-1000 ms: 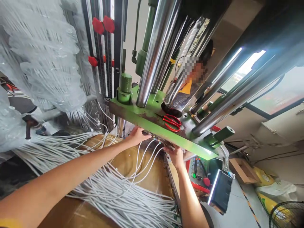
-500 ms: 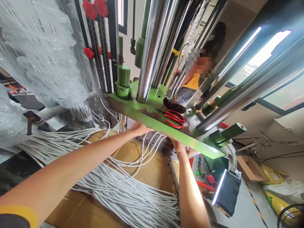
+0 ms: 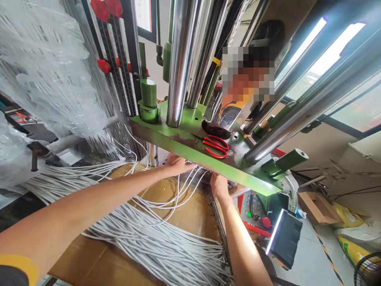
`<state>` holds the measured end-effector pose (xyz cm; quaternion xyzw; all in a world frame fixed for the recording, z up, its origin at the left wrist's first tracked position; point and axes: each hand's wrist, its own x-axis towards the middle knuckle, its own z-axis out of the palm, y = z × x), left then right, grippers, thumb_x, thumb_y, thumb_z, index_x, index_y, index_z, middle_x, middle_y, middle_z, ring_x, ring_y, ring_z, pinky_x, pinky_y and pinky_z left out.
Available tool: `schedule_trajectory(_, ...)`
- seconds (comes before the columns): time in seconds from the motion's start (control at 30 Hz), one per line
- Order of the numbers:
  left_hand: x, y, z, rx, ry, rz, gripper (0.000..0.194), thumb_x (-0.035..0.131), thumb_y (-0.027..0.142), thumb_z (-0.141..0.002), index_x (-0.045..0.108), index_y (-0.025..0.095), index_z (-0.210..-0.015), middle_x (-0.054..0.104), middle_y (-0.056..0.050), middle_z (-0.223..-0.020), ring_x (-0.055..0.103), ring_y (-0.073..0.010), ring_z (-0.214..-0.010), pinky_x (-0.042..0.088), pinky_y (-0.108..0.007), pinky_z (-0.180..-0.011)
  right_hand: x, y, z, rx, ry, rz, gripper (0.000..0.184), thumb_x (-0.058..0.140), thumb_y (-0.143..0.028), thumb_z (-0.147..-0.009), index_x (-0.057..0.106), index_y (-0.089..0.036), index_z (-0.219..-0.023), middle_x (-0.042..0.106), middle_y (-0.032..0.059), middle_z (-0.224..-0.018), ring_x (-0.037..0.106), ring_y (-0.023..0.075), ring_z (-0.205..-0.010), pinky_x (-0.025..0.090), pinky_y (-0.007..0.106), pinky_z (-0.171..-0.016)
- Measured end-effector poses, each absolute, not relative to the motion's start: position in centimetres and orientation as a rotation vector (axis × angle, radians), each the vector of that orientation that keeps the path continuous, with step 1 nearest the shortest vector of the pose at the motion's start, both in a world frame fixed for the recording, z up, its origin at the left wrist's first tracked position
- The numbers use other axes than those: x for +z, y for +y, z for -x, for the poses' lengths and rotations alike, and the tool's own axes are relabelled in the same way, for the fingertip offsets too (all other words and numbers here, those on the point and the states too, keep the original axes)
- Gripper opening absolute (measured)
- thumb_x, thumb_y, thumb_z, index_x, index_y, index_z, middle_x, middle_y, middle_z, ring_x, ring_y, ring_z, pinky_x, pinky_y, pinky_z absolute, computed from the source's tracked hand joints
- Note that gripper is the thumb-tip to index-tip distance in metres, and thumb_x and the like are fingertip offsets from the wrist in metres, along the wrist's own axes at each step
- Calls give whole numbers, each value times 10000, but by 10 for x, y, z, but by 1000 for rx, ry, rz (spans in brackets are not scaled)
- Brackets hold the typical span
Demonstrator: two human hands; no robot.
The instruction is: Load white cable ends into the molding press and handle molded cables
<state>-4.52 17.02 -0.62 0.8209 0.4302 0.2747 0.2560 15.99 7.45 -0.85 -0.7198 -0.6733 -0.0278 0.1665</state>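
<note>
Both my hands reach under the green plate [image 3: 190, 153] of a press with chrome columns [image 3: 178, 59]. My left hand [image 3: 175, 163] lies at the plate's lower edge, beside the ends of a few white cables [image 3: 184, 186]; its fingertips are hidden under the plate. My right hand [image 3: 218, 184] is tucked under the plate further right, fingers hidden as well. A thick bundle of white cables [image 3: 154, 242] runs from the left across brown cardboard [image 3: 184, 210] below my arms.
Red-handled scissors [image 3: 216, 145] lie on top of the green plate. Another person stands behind the press columns. Clear plastic bags [image 3: 50, 71] hang at the left. A control box with a red button [image 3: 264, 222] and a black unit [image 3: 285, 238] sit at lower right.
My right hand has come back a little from under the plate, so more of it shows. My left hand stays at the plate's edge. The view has shifted slightly.
</note>
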Motion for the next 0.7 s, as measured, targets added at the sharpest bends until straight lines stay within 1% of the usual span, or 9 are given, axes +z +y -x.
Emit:
schedule_trajectory(0.07, -7, 161, 38, 732, 1141, -2358, 353, 653, 397, -787, 694, 185, -1066, 696, -104, -1057, 583, -311, -1058, 431, -383, -936, -6, 71, -153, -114, -1985, 2070, 248, 458, -132, -931, 643, -153, -1094, 664, 93, -1133, 593, 218, -1080, 399, 444, -1004)
schedule_trajectory(0.13, -9, 158, 31, 709, 1141, -2456, 225, 597, 289, -821, 722, 171, -967, 710, -112, -984, 615, -287, -996, 445, -373, -918, -3, 72, -146, -147, -2042, 2086, 314, 431, -93, -912, 660, -170, -1115, 657, 121, -1176, 564, 243, -1139, 352, 424, -1040)
schedule_trajectory(0.2, -10, 160, 27, 680, 1152, -2533, 202, 548, 178, -824, 724, 156, -921, 715, -114, -939, 633, -260, -950, 453, -354, -907, -2, 75, -141, -173, -2075, 2116, 350, 429, -87, -894, 667, -177, -1135, 644, 142, -1211, 537, 268, -1180, 329, 406, -1052)
schedule_trajectory(0.27, -10, 164, 25, 642, 1139, -2602, 219, 546, 116, -800, 715, 148, -936, 714, -114, -943, 638, -249, -934, 457, -344, -903, -2, 79, -138, -189, -2093, 2148, 365, 435, -85, -882, 664, -180, -1150, 645, 143, -1215, 531, 271, -1192, 331, 389, -1048)
schedule_trajectory(0.4, -6, 164, 25, 558, 1070, -2728, 246, 563, 97, -777, 693, 158, -976, 700, -116, -1018, 638, -254, -948, 464, -348, -890, -4, 82, -141, -205, -2093, 2213, 324, 457, -111, -903, 645, -177, -1159, 671, 108, -1167, 576, 226, -1134, 394, 370, -1000)
schedule_trajectory(0.47, -3, 160, 30, 524, 1053, -2769, 219, 532, 131, -815, 692, 168, -959, 705, -111, -991, 645, -253, -928, 472, -349, -867, -5, 78, -146, -221, -2061, 2265, 272, 482, -140, -915, 633, -138, -1141, 685, 101, -1113, 615, 211, -1060, 433, 395, -961)
schedule_trajectory(0.53, -1, 160, 37, 496, 1061, -2793, 218, 492, 154, -847, 692, 167, -931, 712, -111, -923, 653, -254, -895, 476, -351, -843, -6, 71, -153, -243, -2040, 2297, 267, 494, -141, -914, 617, -112, -1149, 684, 101, -1100, 629, 206, -1028, 451, 411, -939)
schedule_trajectory(0.6, -1, 162, 47, 471, 1083, -2803, 237, 471, 136, -849, 691, 159, -935, 712, -117, -880, 659, -255, -865, 475, -353, -832, -8, 64, -158, -261, -2056, 2288, 333, 478, -96, -896, 596, -123, -1205, 669, 113, -1151, 607, 207, -1078, 439, 383, -956)
schedule_trajectory(0.7, -5, 170, 58, 427, 1098, -2805, 307, 474, 72, -814, 685, 170, -1014, 716, -110, -885, 661, -247, -867, 465, -350, -847, -7, 58, -160, -278, -2101, 2265, 457, 439, -37, -847, 583, -150, -1266, 654, 134, -1197, 565, 219, -1148, 399, 331, -992)
